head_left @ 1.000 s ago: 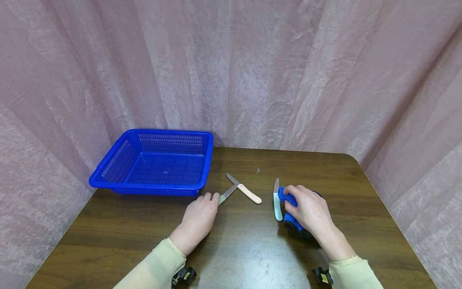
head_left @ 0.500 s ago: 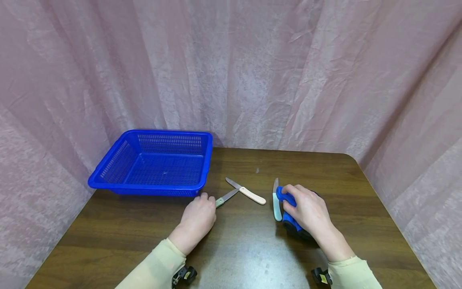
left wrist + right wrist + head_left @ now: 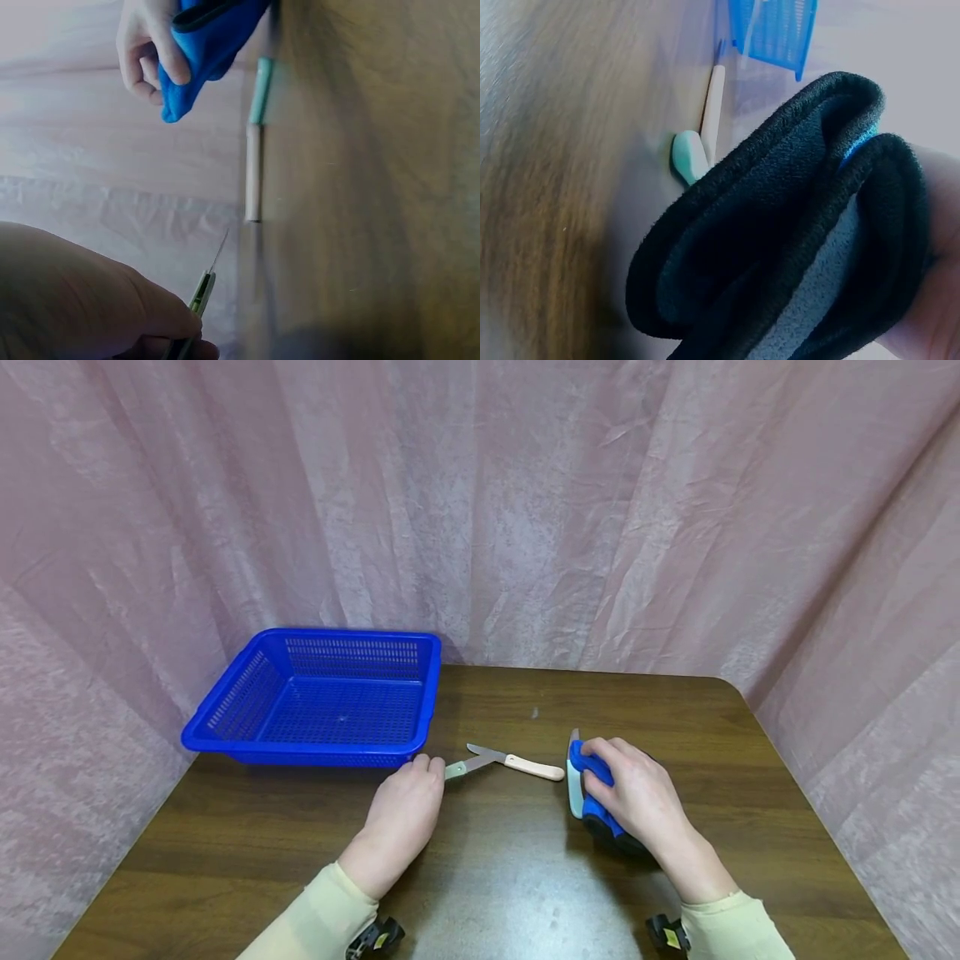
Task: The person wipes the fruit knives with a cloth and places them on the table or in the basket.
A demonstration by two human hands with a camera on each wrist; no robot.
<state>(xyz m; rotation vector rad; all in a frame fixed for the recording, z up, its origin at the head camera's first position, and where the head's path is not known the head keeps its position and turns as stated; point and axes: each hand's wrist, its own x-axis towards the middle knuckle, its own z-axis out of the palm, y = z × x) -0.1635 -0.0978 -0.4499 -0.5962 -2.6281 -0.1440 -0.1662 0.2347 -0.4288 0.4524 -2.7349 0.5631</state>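
My left hand (image 3: 405, 806) pinches a knife by its pale green handle (image 3: 455, 770), blade pointing right. In the head view that blade crosses the blade of a cream-handled knife (image 3: 534, 767) on the table. The left wrist view shows the green knife (image 3: 204, 292) between thumb and fingers. On the right, my right hand (image 3: 637, 789) grips a bunched blue fabric piece (image 3: 597, 808) with black edging. Its folded dark inside (image 3: 780, 225) fills much of the right wrist view. Against its left side lies a teal-handled knife (image 3: 574, 789), partly covered, close to the cream handle's end.
A blue perforated plastic basket (image 3: 300, 747) stands at the back left of the wooden table (image 3: 510, 893), just beyond my left hand. Pink curtains (image 3: 525, 527) hang behind the table and along both sides.
The cream-handled knife has slid right and turned flatter, its handle nearing the teal knife. My left hand has drawn slightly left. The fabric in my right hand has shifted slightly left over the teal knife.
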